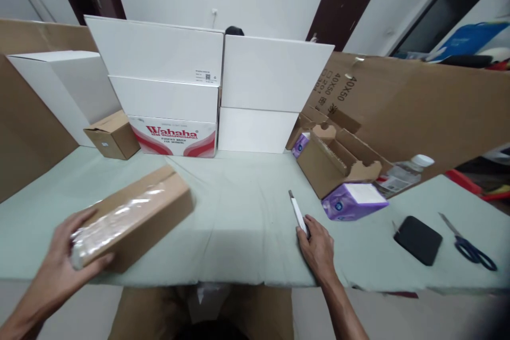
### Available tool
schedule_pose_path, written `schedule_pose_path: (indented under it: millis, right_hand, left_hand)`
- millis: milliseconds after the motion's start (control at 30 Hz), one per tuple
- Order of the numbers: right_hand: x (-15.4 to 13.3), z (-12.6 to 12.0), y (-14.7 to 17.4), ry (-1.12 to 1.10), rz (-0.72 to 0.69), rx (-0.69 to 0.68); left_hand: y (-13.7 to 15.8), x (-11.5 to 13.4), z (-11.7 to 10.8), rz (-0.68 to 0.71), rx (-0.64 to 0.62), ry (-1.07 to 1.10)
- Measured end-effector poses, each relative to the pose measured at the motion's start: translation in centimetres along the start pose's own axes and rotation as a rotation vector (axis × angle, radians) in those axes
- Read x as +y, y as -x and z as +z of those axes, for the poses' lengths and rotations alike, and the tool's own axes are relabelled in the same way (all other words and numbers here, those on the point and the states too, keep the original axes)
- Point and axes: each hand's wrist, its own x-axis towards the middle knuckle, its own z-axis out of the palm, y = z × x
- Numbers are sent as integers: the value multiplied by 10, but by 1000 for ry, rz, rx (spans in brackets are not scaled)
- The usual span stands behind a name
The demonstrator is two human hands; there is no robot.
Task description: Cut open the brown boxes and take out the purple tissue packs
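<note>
My left hand is wrapped round the near end of a long brown cardboard box. Shiny clear tape runs along the top of this box, which lies slanted at the left of the table. In my right hand is a white utility knife, its tip pointing away from me just above or on the cloth. The fingers curl round the knife's handle. A gap of bare cloth separates the knife from the taped box.
White boxes and a Wahaha carton line the back. A small brown box stands left. On the right are an open carton, a purple tissue pack, a bottle, a black pad and scissors.
</note>
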Motion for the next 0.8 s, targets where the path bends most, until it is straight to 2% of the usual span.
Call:
schedule_pose_path:
  millis: [100,200,300,400,500,633,700,800]
  right_hand:
    - [-2,-1,0,-13,2,-18]
    - [-6,-2,1,-14,18,-30]
    - [-8,-2,1,-28,26,-27]
    - [-7,-4,0,-72,31,-16]
    - [-8,-9,-1,-154,63,60]
    - [-37,-23,6,-393,54,162]
    - [-65,-31,13,-549,5,125]
    - [-107,-40,22,-694,-58,9]
  left_hand:
    - [-13,48,33,117,-178,152]
    - [-33,82,72,153,-327,397]
    - [-45,107,103,54,-441,649]
    - [-44,125,122,-64,-481,796]
    - [-36,134,131,-102,-438,886]
    - [-29,143,140,-139,-229,960]
    - [-30,152,143,-200,-137,890]
    - [-32,166,144,-264,-74,787]
